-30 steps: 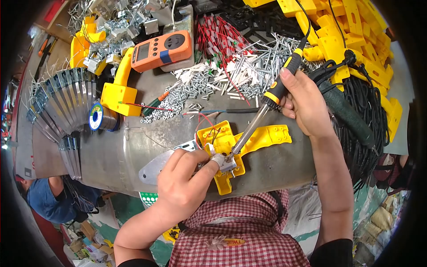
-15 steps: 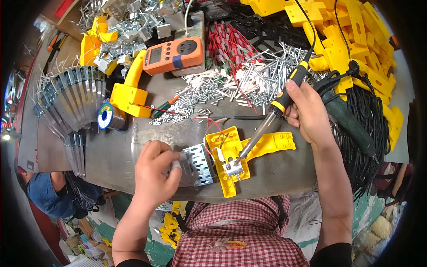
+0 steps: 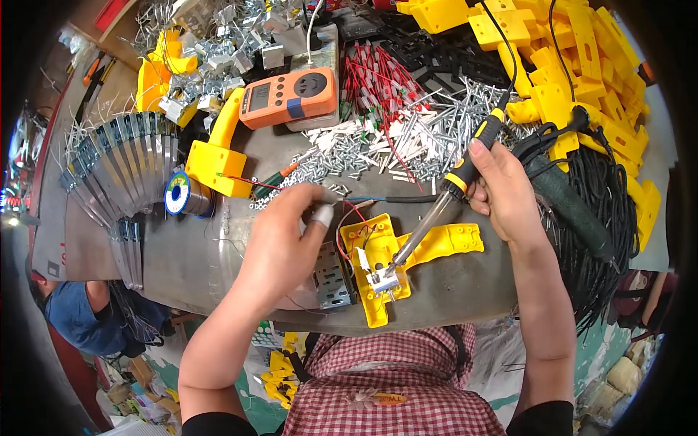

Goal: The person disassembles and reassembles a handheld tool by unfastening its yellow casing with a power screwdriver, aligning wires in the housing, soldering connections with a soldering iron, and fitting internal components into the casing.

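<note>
My right hand (image 3: 502,189) grips a soldering iron (image 3: 465,171) by its black and yellow handle. The iron's tip points down to a small silvery metal part (image 3: 383,279) inside a yellow plastic housing half (image 3: 376,312) with a handle. Red and black wires run in that housing. My left hand (image 3: 291,232) is bent, thumb and index finger slightly apart, at the end of a blue wire in a black sleeve (image 3: 411,198). A grey covering shows on the thumb tip. Below this hand lies a slotted metal plate (image 3: 333,280), partly hidden.
An orange multimeter (image 3: 287,98) stands at the back, near a yellow housing (image 3: 216,168) and a solder spool (image 3: 178,195). Screws (image 3: 465,109) and red wires (image 3: 374,73) are heaped behind. Yellow parts (image 3: 567,80) and black cables (image 3: 582,211) crowd the right.
My left hand has moved up and right, from the slotted metal plate to the end of the blue wire. My right hand keeps the soldering iron at the silvery part. The view has shifted slightly.
</note>
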Motion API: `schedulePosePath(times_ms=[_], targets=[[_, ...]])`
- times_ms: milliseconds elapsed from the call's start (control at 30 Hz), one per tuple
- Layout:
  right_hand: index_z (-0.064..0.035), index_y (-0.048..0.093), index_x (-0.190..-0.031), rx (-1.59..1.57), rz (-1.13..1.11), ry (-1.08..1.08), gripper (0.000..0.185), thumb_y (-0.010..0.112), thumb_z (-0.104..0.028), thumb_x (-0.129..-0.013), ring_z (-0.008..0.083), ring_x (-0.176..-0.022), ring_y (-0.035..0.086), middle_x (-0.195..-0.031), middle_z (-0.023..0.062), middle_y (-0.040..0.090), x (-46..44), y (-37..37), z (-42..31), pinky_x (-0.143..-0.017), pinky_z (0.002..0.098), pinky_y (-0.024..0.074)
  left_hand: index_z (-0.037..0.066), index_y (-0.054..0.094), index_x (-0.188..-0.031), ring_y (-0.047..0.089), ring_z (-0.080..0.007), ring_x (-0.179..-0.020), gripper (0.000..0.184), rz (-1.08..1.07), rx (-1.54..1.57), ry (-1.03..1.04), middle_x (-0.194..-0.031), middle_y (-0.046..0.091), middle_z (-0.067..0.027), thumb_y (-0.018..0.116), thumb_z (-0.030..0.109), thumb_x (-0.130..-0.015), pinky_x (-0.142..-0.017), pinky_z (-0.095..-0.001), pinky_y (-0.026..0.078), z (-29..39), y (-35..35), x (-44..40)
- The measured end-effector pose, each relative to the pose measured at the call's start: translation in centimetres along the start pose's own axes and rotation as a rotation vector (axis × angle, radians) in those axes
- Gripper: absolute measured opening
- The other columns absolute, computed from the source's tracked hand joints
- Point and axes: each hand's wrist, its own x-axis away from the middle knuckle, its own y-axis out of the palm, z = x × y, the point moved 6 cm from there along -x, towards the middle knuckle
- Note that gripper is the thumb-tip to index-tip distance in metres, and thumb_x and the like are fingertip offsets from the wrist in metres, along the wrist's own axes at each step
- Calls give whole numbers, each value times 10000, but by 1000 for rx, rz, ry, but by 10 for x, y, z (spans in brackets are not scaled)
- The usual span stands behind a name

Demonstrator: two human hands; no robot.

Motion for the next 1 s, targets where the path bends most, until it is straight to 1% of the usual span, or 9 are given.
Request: schedulePosePath(times_ms=[67,100,167,300,400,533,633,767,1000], targets=[[-12,504,-889,0,-7,-6,257,528,-257,-960,26,-512,373,-675,16,515,-1,0,0,-402,177,299,7,528,-1029,604,-332,-860,168,-125,-95,-295,-993,628,-171,549,61,-872,-748,-355,474,-12,1,0],[-12,504,-889,-5,-7,-9,257,528,-257,-960,26,-512,373,-675,16,515,-1,0,-1,-402,177,299,7,528,-1029,604,-332,-860,168,-124,-100,-293,-993,628,-171,549,61,-872,-748,-355,474,-14,3,1],[-14,504,-888,-7,-1,17,255,529,-258,-960,26,-513,372,-669,13,506,-1,0,0,-403,176,294,1,454,-1090,566,-150,-766,200,-90,25,-197,-1084,628,-123,499,18,-896,-752,-273,456,-19,10,3],[-15,507,-895,-8,0,7,254,531,-260,-960,28,-503,366,-663,16,506,-2,-1,2,-402,178,291,8,369,-1133,530,-105,-712,230,67,454,-153,-1107,642,-139,462,27,-923,-711,-245,447,-26,18,-10],[-15,510,-903,-2,5,6,253,531,-261,-960,29,-487,358,-660,22,512,-1,0,1,-400,183,290,-18,332,-1148,556,-104,-796,277,26,783,-294,-1108,644,-146,453,-29,-899,-740,-248,475,-14,24,-16],[-19,510,-909,18,-13,3,248,529,-260,-960,29,-492,361,-681,28,528,-1,0,0,-405,183,293,37,361,-1182,607,-126,-787,308,-14,911,-330,-1080,637,-177,508,24,-912,-627,-206,456,-17,31,-21],[-21,509,-908,5,-13,11,245,529,-260,-960,28,-504,370,-693,26,531,-1,1,1,-409,181,296,38,423,-1159,644,-173,-898,272,-63,1062,-364,-1058,641,-164,532,31,-910,-687,-228,498,-14,37,-23],[-22,509,-908,-6,-28,16,248,528,-264,-961,27,-515,378,-694,15,523,-2,0,2,-411,182,298,15,528,-1026,648,-202,-937,127,-220,1000,-318,-1046,643,-141,549,16,-901,-751,-275,518,-19,39,-28],[-12,507,-901,7,-72,-12,279,520,-284,-964,28,-517,387,-694,31,536,-4,-1,2,-413,184,307,-19,499,-1025,650,-215,-949,172,-276,700,-207,-1015,646,-156,518,-77,-864,-787,-295,516,11,20,-13]])
